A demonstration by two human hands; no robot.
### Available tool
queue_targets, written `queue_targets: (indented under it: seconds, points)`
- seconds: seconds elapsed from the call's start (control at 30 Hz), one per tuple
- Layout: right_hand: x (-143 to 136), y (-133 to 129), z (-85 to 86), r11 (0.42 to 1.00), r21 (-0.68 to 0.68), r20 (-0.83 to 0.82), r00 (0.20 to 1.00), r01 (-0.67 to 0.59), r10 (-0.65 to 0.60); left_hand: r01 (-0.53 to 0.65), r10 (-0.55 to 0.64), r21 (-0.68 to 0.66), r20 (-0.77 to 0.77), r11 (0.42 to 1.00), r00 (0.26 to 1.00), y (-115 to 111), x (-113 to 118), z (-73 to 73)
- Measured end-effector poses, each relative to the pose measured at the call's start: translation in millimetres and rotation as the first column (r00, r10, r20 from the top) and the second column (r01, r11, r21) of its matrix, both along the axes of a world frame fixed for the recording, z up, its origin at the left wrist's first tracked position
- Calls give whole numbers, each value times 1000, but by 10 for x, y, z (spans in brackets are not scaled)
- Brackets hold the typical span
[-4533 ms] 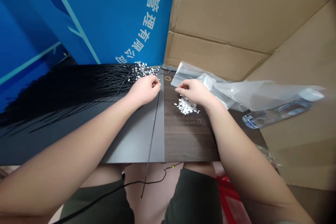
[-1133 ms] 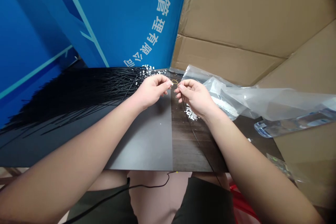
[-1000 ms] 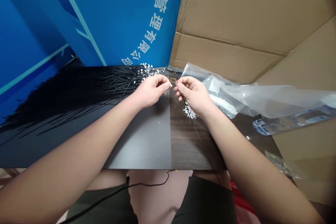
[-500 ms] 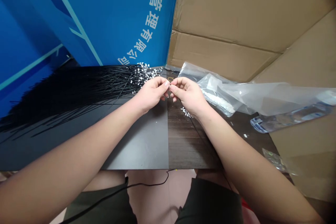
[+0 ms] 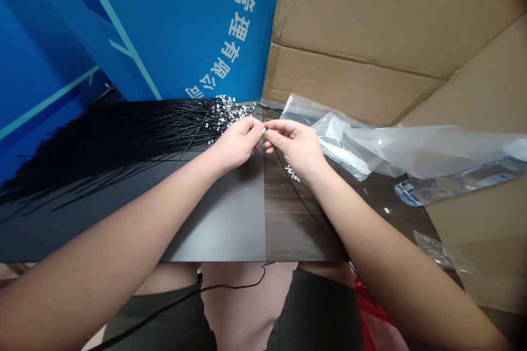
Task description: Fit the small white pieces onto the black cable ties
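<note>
My left hand (image 5: 240, 143) is closed, thumb and forefinger pinching a small white connector (image 5: 264, 131). Right against it, the fingertips of my right hand (image 5: 300, 149) pinch the end of a thin black wire (image 5: 302, 201). From there the wire trails down across the table and under my right forearm. My fingers partly hide where wire and connector meet. Beside my right wrist lies a small heap of loose white connectors (image 5: 293, 174). Left of my hands spreads a big bundle of black wires (image 5: 111, 140), many ending in white connectors (image 5: 224, 111).
Clear plastic bags (image 5: 343, 158), one holding white pieces, lie to the right near a clear plastic bottle (image 5: 461, 180). A blue printed panel (image 5: 177, 22) and cardboard (image 5: 362, 16) stand behind the table (image 5: 222, 230). A black cable (image 5: 222, 286) hangs before the front edge.
My fingertips have come closer together, the right hand shifting slightly left. More of the black wire now shows below my right hand. The view has shifted a little.
</note>
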State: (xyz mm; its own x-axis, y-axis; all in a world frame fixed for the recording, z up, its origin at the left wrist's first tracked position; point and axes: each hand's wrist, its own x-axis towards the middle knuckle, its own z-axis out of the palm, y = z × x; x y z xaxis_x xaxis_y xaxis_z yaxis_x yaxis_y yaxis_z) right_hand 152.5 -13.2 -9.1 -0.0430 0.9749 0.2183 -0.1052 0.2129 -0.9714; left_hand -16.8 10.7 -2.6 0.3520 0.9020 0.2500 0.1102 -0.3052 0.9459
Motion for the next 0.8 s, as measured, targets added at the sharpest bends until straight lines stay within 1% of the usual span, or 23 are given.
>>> queue_targets:
  seconds: [0.1,0.2,0.37,0.57,0.8]
  points:
    - [15,3,-11,999,28,46,999,15,-16,4,-2,32,-60,999,998,-3,-16,-3]
    - [32,-1,-11,998,67,113,993,14,-22,3,-2,12,-60,1000,998,-13,-19,4]
    - [38,-17,13,995,94,159,986,32,-47,12,-9,-61,34,998,999,-31,13,11]
    - [43,-7,21,995,100,160,986,28,-44,33,-12,-131,158,991,987,-38,39,16]
    - [35,-6,4,990,132,189,979,55,-80,70,2,-300,235,951,972,-71,38,48]
